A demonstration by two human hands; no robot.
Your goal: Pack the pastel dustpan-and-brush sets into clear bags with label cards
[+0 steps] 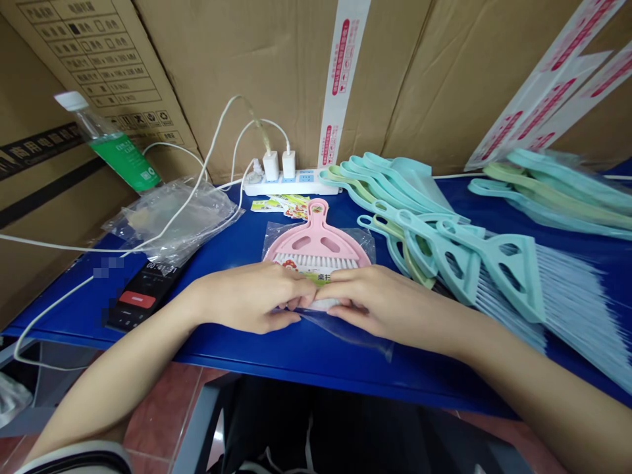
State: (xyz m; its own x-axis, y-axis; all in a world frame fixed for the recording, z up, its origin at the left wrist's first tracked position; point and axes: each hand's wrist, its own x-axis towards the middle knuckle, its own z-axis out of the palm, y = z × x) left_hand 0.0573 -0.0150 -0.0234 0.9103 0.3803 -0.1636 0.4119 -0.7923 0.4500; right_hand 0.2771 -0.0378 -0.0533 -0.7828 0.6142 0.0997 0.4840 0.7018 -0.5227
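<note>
A pink brush and dustpan set [318, 234] lies in a clear plastic bag [345, 324] on the blue table, its handle pointing away from me. A printed card [323, 276] shows inside the bag, partly covered by my fingers. My left hand [261, 296] and my right hand [368, 299] meet at the bag's near end. Both have their fingers closed on the plastic edge, with the fingertips almost touching. A loose flap of the bag hangs toward me under the right hand.
Mint brushes [513, 263] and dustpans [395, 184] lie to the right, more bagged ones [567, 191] beyond. A power strip [296, 181], printed cards [281, 205], plastic bags [178, 214], a phone [145, 293], white cables and a green-labelled bottle [121, 155] are around. Cardboard boxes [276, 59] stand behind.
</note>
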